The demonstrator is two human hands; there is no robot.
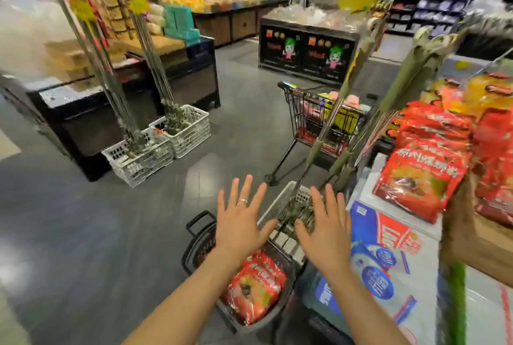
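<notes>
The left hand (240, 222) and the right hand (327, 229) are held out flat, side by side but apart, with the backs facing up. On both hands the fingers are straight and spread wide, and nothing is held or touched. A ring (242, 201) is worn on one finger of the left hand.

A black basket (191, 250) is seen on the floor under the left hand and arm. A red packet (255, 286) is lying inside it. A white crate (277, 205) full of long sticks (322, 133) is seen just behind the basket, under the right hand. More red packets (422, 178) are piled on a table (369, 186) to the right. A shop cart (319, 122) is parked farther back on the grey floor.
</notes>
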